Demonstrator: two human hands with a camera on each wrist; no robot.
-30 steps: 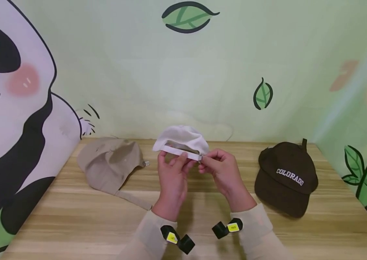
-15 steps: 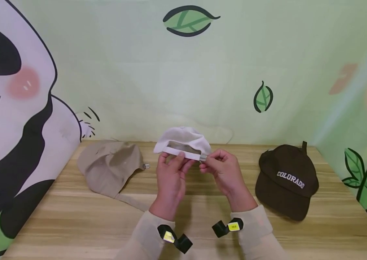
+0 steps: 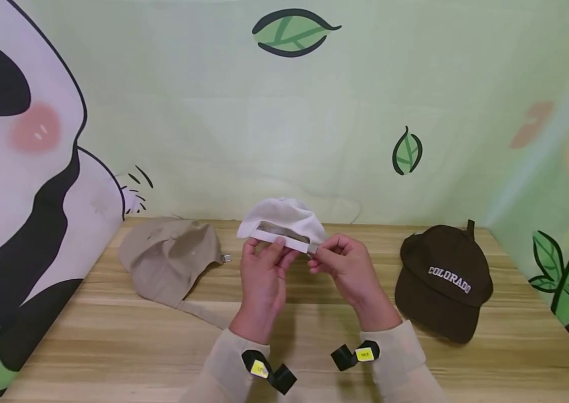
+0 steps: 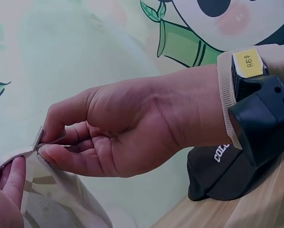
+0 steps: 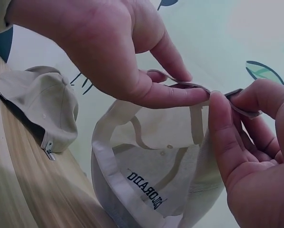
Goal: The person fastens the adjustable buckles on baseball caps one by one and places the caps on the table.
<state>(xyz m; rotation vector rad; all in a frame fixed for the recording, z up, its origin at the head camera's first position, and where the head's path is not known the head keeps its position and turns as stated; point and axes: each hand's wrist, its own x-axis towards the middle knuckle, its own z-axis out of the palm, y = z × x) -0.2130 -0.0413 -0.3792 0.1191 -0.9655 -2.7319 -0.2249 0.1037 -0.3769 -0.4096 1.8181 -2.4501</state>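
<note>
A white cap [image 3: 284, 211] is held up in front of me, its back opening and strap [image 3: 284, 241] facing me. My left hand [image 3: 264, 274] grips the strap along its middle, thumb on top and fingers beneath. At the strap's right end, my right hand [image 3: 348, 271] pinches the small metal buckle [image 3: 313, 249] between thumb and fingers. The left wrist view shows this buckle [image 4: 38, 137] standing up at the right fingertips. Dark lettering [image 5: 146, 190] shows reversed inside the cap in the right wrist view.
To the left, a tan cap [image 3: 163, 257] lies on the wooden table [image 3: 138, 347], its strap undone and a metal buckle [image 3: 226, 258] at its edge. A brown cap [image 3: 445, 280] marked COLORADO sits to the right. A printed backdrop [image 3: 203, 112] stands behind the table.
The metal buckle, mostly covered by the right thumb earlier, shows more now. The strap's right end has dipped a little. Both hands stay on the white cap's strap.
</note>
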